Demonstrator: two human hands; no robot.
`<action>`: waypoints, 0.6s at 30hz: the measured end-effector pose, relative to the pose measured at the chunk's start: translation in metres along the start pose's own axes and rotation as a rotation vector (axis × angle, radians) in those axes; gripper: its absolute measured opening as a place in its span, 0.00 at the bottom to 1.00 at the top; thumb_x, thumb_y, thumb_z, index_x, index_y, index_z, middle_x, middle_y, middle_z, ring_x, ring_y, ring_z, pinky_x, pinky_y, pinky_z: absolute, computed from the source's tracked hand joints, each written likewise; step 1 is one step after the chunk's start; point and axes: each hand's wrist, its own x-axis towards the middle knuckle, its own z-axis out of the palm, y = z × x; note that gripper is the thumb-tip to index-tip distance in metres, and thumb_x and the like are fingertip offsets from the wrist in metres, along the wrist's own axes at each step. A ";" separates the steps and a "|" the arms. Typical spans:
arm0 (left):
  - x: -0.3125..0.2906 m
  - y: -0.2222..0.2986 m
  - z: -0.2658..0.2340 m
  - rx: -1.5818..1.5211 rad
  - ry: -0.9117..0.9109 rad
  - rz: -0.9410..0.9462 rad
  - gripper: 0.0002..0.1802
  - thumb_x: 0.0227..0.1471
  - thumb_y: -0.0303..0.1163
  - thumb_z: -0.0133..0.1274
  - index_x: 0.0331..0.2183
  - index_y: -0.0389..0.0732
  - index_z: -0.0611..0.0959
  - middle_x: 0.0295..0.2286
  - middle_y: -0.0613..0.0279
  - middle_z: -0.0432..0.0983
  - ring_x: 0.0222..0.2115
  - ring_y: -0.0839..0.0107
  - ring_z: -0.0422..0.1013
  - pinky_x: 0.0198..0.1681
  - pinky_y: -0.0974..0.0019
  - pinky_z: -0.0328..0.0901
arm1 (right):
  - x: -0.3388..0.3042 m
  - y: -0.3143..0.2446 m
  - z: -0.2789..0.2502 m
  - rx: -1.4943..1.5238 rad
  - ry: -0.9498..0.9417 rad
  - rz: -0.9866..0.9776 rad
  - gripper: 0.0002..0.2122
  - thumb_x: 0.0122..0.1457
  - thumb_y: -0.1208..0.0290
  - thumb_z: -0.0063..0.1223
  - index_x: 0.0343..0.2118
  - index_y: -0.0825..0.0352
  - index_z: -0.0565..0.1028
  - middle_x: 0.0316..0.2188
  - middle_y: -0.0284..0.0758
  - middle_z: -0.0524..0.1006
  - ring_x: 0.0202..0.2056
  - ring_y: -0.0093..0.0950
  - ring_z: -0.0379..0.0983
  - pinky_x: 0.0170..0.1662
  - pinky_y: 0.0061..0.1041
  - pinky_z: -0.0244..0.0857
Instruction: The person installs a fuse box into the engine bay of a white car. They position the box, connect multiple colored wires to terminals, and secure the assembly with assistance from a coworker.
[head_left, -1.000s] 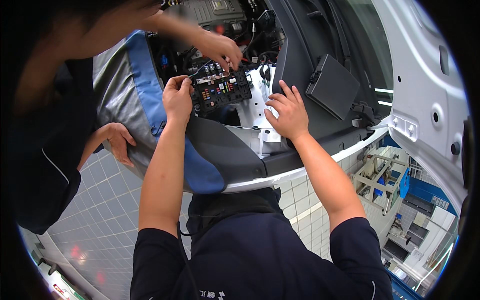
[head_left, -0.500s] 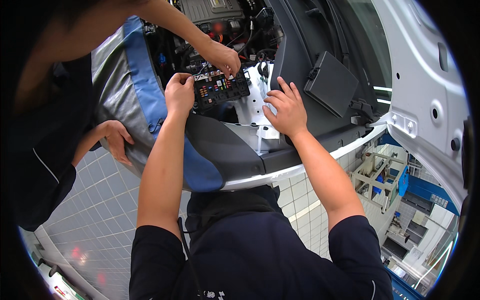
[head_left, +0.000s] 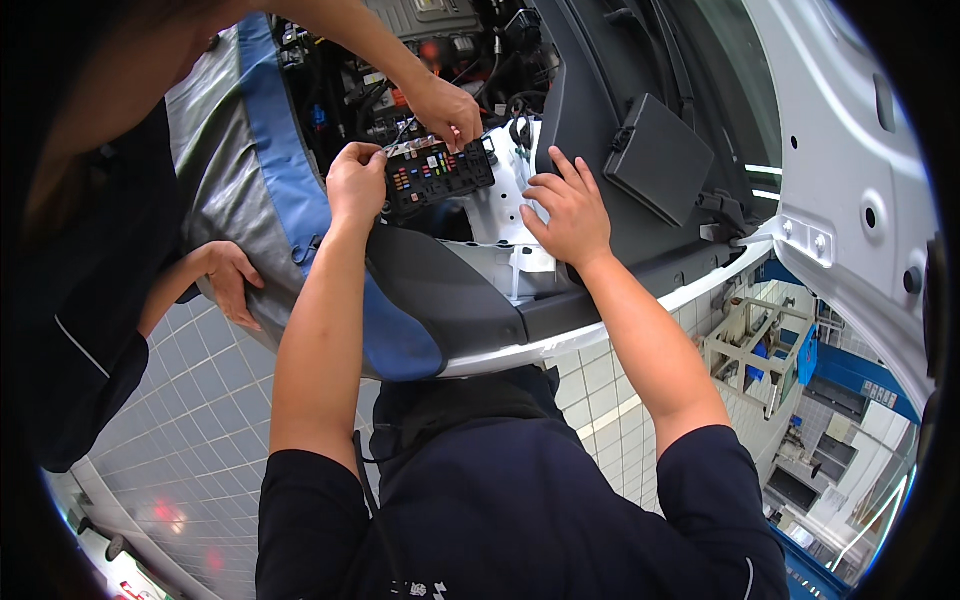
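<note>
In the engine bay an open black fuse box (head_left: 458,180) shows rows of small coloured fuses. My left hand (head_left: 357,187) is closed at its left edge, thumb and forefinger pinched on the upper corner; the inner fingers are partly hidden. My right hand (head_left: 568,208) lies open with spread fingers by the black plastic trim (head_left: 580,110), right of a white metal bracket (head_left: 497,195), and holds nothing. Another person's hand (head_left: 447,112) reaches in from the upper left, fingers bent down to the far edge of the fuse box.
A black rectangular cover (head_left: 660,160) lies on the trim below the windscreen. A grey and blue fender cover (head_left: 285,150) drapes the left side, where the other person's second hand (head_left: 232,280) rests. The raised white bonnet (head_left: 830,150) stands at right, with a wheeled frame (head_left: 760,350) beyond.
The whole view has shifted slightly. The other person's fingers have lifted a little off the fuses toward the box's far edge. Both my hands keep their places.
</note>
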 end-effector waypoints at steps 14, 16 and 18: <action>0.001 0.000 0.002 0.024 -0.005 0.011 0.11 0.57 0.33 0.61 0.39 0.37 0.87 0.33 0.57 0.85 0.35 0.66 0.80 0.43 0.63 0.72 | -0.001 0.001 0.002 -0.012 -0.006 0.008 0.07 0.58 0.61 0.60 0.34 0.56 0.84 0.44 0.25 0.82 0.67 0.33 0.63 0.71 0.45 0.49; -0.004 0.006 0.002 0.062 -0.008 0.032 0.11 0.57 0.34 0.61 0.40 0.37 0.87 0.34 0.57 0.85 0.36 0.65 0.80 0.44 0.63 0.72 | -0.003 0.002 0.002 -0.014 -0.006 0.012 0.07 0.58 0.61 0.60 0.34 0.56 0.84 0.44 0.25 0.82 0.67 0.33 0.63 0.71 0.45 0.49; -0.007 0.010 0.002 0.102 -0.006 0.046 0.12 0.57 0.34 0.61 0.40 0.38 0.87 0.34 0.56 0.85 0.36 0.64 0.80 0.44 0.62 0.72 | -0.002 0.002 0.002 -0.010 -0.008 0.016 0.08 0.58 0.59 0.60 0.33 0.56 0.84 0.44 0.25 0.82 0.67 0.32 0.63 0.72 0.45 0.48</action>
